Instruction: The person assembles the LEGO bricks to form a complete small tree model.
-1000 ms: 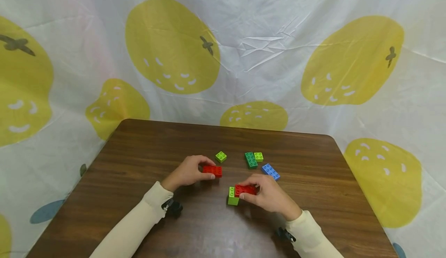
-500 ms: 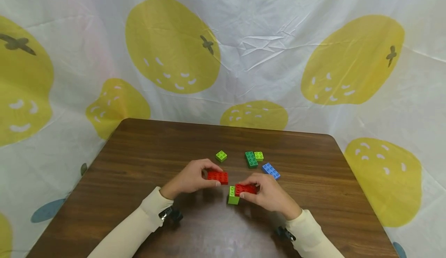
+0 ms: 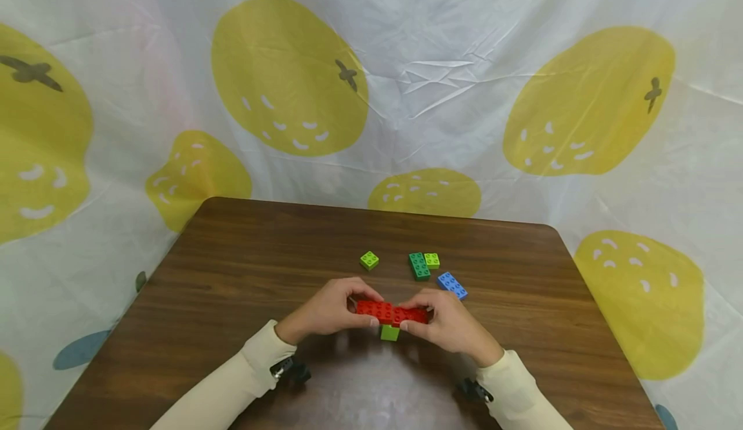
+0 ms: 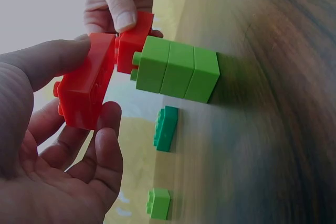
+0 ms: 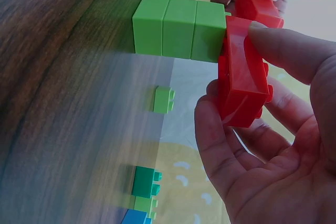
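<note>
Three lime green bricks make an upright stack (image 4: 177, 70) on the table, its top partly hidden in the head view. My right hand (image 3: 455, 323) pinches a red brick (image 5: 244, 74) that sits over the right half of the stack top and juts out to the right. Between thumb and fingers, my left hand (image 3: 325, 307) grips a second red brick (image 4: 86, 82), slightly higher than the first and close beside its end. Bare studs of the stack show below this left brick in the left wrist view, with a gap between them.
Behind the hands on the wooden table (image 3: 261, 243) lie a small lime brick (image 3: 369, 260), a dark green brick (image 3: 419, 266) beside another small lime brick (image 3: 432, 261), and a blue brick (image 3: 452, 285). A fruit-patterned cloth (image 3: 441, 127) hangs past the table's far edge.
My left hand has carried its red brick right and toward me, from left of the stack to over its top. The right hand and its red brick have stayed in place.
</note>
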Demonstrator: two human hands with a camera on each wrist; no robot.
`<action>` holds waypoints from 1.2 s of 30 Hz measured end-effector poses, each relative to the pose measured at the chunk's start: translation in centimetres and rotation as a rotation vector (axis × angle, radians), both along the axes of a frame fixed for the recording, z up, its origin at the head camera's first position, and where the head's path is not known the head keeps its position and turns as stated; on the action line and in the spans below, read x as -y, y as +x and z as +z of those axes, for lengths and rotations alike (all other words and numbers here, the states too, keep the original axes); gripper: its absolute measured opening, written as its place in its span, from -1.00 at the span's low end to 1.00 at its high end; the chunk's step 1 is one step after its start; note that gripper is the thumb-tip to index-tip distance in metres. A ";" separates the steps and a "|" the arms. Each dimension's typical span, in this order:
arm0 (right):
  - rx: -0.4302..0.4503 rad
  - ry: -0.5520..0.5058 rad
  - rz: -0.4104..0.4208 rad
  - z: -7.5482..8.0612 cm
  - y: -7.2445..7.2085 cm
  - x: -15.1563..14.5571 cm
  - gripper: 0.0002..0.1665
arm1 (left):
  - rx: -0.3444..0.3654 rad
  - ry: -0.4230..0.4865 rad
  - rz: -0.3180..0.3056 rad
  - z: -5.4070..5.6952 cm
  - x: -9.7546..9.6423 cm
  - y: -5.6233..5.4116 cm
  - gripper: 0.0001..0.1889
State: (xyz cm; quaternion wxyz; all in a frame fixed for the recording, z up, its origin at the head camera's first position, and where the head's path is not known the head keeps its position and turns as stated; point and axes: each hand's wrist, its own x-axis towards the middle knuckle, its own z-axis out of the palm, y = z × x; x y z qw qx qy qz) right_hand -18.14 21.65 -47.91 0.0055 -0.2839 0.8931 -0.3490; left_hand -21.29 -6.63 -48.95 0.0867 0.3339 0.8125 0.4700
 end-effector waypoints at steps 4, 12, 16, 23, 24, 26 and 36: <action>-0.013 -0.008 0.006 0.0 0.0 0.0 -0.72 | -0.001 -0.014 0.004 0.1 -0.2 0.1 -0.61; -0.017 -0.018 0.011 -0.1 -0.1 0.0 -0.72 | -0.001 -0.030 0.024 -0.6 -0.4 0.2 -0.64; -0.018 -0.019 0.012 -0.2 -0.1 0.0 -0.72 | -0.036 -0.038 0.037 -0.8 -0.7 0.3 -0.66; -0.031 -0.015 0.017 -0.3 -0.2 0.0 -0.72 | -0.085 -0.087 0.069 -0.8 -1.0 0.3 -0.68; -0.032 -0.012 0.016 -0.3 -0.2 0.0 -0.72 | -0.090 -0.092 0.072 -0.8 -1.0 0.2 -0.68; -0.033 -0.005 0.008 -0.2 -0.2 0.0 -0.72 | -0.097 -0.098 0.076 -0.8 -1.0 0.2 -0.68; -0.002 0.018 0.019 -0.1 -0.2 -0.2 -0.71 | -0.088 -0.085 0.067 -0.8 -0.9 0.2 -0.67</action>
